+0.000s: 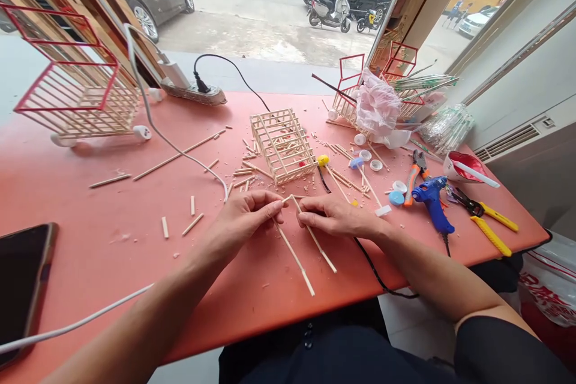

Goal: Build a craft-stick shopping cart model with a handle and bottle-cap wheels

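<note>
Near the table's front edge, both hands hold a narrow frame of thin wooden sticks (294, 258), two long sticks joined by a short piece at the far end. My left hand (256, 213) pinches its far left corner. The fingers of my right hand (326, 215) are closed round the right stick. Both long sticks point toward my body, with a thicker bit at each near end. Just beyond the hands stands a small basket of wooden sticks (283, 147), with cut pieces lying around and behind it.
A red-trimmed stick cart (76, 96) stands at the left, a phone (27, 276) nearer. On the right lie a blue glue gun (432, 201), yellow-handled pliers (486, 216), orange-handled cutters (413, 177), bottle caps (396, 197) and a cup (465, 168). Cables (171, 147) cross the table.
</note>
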Tool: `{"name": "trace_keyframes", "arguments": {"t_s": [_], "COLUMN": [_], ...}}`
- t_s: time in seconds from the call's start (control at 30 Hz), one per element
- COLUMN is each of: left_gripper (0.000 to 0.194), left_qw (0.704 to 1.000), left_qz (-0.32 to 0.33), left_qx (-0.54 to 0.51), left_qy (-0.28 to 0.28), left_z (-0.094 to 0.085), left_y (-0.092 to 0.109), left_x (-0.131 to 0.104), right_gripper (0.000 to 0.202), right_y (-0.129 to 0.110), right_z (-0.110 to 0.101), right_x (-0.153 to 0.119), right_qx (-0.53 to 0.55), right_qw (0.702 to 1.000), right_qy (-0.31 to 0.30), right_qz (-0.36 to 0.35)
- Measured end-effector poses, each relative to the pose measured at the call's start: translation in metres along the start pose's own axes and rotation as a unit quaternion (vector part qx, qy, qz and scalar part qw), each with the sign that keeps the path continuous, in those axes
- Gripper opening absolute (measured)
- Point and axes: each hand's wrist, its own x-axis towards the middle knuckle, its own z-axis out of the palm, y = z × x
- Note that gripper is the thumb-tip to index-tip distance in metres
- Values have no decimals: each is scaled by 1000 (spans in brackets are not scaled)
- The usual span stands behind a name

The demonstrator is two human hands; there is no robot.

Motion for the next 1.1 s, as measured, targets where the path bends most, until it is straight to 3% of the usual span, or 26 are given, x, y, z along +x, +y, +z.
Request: {"name": "trace_keyframes", "arguments": {"t_s": [1.1], "left_gripper": [34], "left_qw": [1000], "left_qz": [14], "left_qx": [1], "left_qy": [2], "left_z": [2], "left_y": [-1], "left_x": [0], "right_gripper": [27], "right_y": [-3], "right_z": [1], "right_x": [-2], "right_qx": [-57], "right_qw": [998], "right_qy": [-4], "right_qz": [-9]}}
